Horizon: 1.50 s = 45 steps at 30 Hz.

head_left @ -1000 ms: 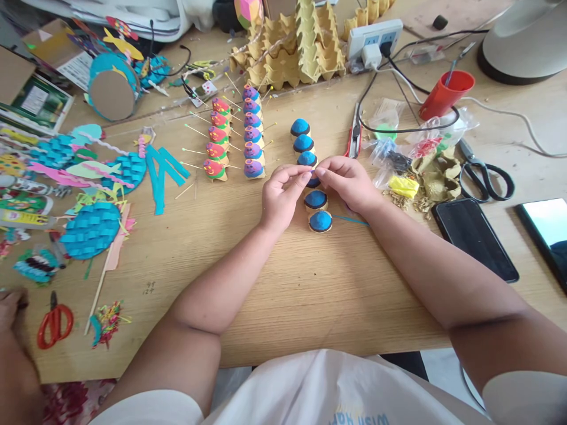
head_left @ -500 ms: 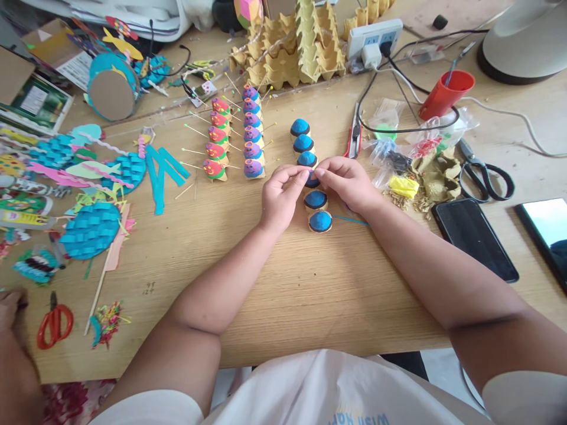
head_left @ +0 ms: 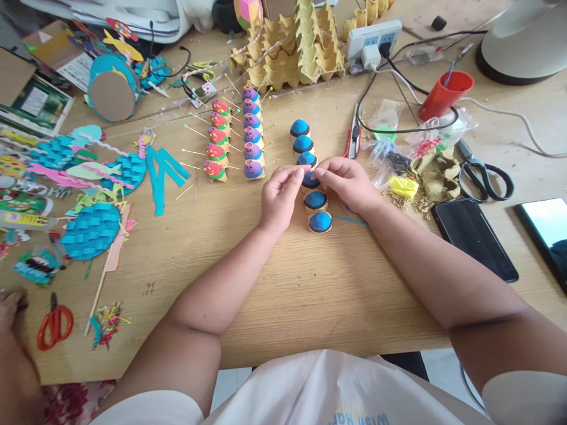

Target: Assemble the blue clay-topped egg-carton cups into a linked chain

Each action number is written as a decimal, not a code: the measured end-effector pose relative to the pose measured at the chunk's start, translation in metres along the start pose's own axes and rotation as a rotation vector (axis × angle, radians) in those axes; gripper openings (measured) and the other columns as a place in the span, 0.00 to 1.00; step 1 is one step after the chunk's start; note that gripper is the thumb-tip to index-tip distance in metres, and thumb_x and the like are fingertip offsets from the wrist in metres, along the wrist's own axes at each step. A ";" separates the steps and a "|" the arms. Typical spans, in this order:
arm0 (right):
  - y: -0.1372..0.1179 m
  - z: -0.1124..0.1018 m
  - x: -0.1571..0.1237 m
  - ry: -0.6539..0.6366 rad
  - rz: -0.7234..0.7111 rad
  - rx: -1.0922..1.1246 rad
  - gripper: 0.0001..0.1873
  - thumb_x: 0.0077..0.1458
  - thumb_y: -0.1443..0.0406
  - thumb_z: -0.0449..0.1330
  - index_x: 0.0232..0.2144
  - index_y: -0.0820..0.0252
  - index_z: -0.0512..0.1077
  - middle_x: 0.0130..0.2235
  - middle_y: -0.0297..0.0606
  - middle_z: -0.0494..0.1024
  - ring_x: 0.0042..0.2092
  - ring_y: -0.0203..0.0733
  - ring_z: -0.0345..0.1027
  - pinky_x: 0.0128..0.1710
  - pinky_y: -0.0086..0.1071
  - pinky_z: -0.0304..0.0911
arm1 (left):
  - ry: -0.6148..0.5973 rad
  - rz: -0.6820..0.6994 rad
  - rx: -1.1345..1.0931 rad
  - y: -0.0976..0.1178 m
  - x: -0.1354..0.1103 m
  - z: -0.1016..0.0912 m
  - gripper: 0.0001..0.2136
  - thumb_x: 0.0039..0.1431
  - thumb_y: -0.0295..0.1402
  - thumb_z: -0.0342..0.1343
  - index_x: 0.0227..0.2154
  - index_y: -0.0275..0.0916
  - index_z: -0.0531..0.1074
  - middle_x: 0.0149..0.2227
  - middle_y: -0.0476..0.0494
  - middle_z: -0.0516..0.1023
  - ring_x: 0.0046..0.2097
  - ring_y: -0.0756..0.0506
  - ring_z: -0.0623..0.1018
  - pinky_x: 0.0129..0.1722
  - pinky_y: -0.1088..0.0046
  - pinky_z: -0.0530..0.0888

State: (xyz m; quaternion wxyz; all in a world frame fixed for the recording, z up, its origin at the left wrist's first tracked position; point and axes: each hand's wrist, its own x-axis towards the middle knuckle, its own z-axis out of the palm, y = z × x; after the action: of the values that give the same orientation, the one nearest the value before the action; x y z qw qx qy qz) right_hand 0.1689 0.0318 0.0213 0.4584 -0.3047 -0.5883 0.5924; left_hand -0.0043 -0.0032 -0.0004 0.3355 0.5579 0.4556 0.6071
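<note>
A row of blue clay domes with dark rims (head_left: 316, 200), set on egg-carton cups, stands in front of me. My left hand (head_left: 282, 195) is over the row's left side, thumb and forefinger pinched together. From the right comes my right hand (head_left: 344, 180), its thumb and forefinger also pinched, with a small gap between the two hands' fingertips. They are above a middle dome (head_left: 312, 179), partly covering it. Whatever tiny bit the fingers hold is too small to name. A thin blue strip (head_left: 349, 219) lies beside the nearest dome.
Finished clay caterpillars, red-green (head_left: 215, 151) and purple-blue (head_left: 253, 151), stand left. A utility knife (head_left: 353, 133), clay bags, yellow clay (head_left: 403, 187), black scissors (head_left: 486, 180) and a phone (head_left: 475, 239) lie right. Red-handled scissors (head_left: 55, 323) and another person's hand (head_left: 9, 308) are at left.
My fingertips have drawn slightly apart, and the small purple bit seen between them before is now hardly visible. The rest of the table looks the same.
</note>
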 end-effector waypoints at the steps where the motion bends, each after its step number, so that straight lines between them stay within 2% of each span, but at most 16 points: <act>1: 0.000 0.000 0.000 -0.002 0.001 -0.001 0.28 0.51 0.41 0.74 0.29 0.61 0.79 0.24 0.30 0.72 0.28 0.32 0.61 0.29 0.28 0.57 | 0.001 -0.002 -0.011 -0.001 0.000 0.000 0.16 0.66 0.52 0.63 0.42 0.46 0.84 0.44 0.47 0.86 0.50 0.46 0.84 0.54 0.67 0.80; 4: -0.001 0.000 0.000 0.002 0.005 -0.003 0.29 0.50 0.41 0.74 0.29 0.61 0.79 0.24 0.30 0.72 0.27 0.32 0.60 0.28 0.28 0.58 | -0.008 0.009 -0.035 -0.004 0.001 0.001 0.14 0.64 0.50 0.66 0.40 0.46 0.84 0.42 0.47 0.85 0.48 0.48 0.84 0.53 0.69 0.80; 14: -0.003 0.001 -0.001 -0.010 0.014 -0.008 0.30 0.50 0.40 0.74 0.29 0.61 0.79 0.24 0.30 0.71 0.28 0.32 0.61 0.29 0.28 0.58 | 0.004 0.017 0.000 -0.005 0.000 0.000 0.13 0.65 0.49 0.65 0.37 0.44 0.82 0.40 0.47 0.85 0.45 0.48 0.83 0.52 0.69 0.79; 25: 0.001 0.000 -0.001 -0.010 -0.016 -0.056 0.29 0.54 0.40 0.70 0.30 0.61 0.79 0.24 0.31 0.71 0.29 0.33 0.62 0.30 0.29 0.59 | -0.004 0.060 0.066 0.001 0.000 -0.001 0.16 0.69 0.52 0.60 0.40 0.46 0.84 0.43 0.47 0.86 0.50 0.46 0.84 0.55 0.66 0.79; 32: 0.002 -0.002 0.001 -0.018 -0.023 -0.061 0.30 0.55 0.39 0.70 0.29 0.61 0.79 0.24 0.32 0.72 0.29 0.33 0.62 0.29 0.28 0.58 | -0.009 0.028 0.017 -0.008 0.000 -0.001 0.13 0.64 0.49 0.67 0.40 0.47 0.84 0.43 0.46 0.86 0.49 0.46 0.84 0.57 0.64 0.79; 45: 0.001 -0.001 -0.001 -0.030 -0.008 -0.050 0.29 0.54 0.40 0.71 0.29 0.62 0.80 0.24 0.31 0.71 0.28 0.32 0.62 0.29 0.28 0.56 | -0.009 0.082 0.012 -0.006 0.001 -0.001 0.11 0.66 0.47 0.66 0.37 0.46 0.83 0.39 0.48 0.85 0.46 0.48 0.83 0.53 0.67 0.78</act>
State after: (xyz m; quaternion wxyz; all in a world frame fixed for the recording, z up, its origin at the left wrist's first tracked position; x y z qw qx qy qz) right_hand 0.1702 0.0316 0.0202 0.4438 -0.3049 -0.6111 0.5802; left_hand -0.0059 -0.0004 -0.0058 0.3092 0.5808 0.4345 0.6151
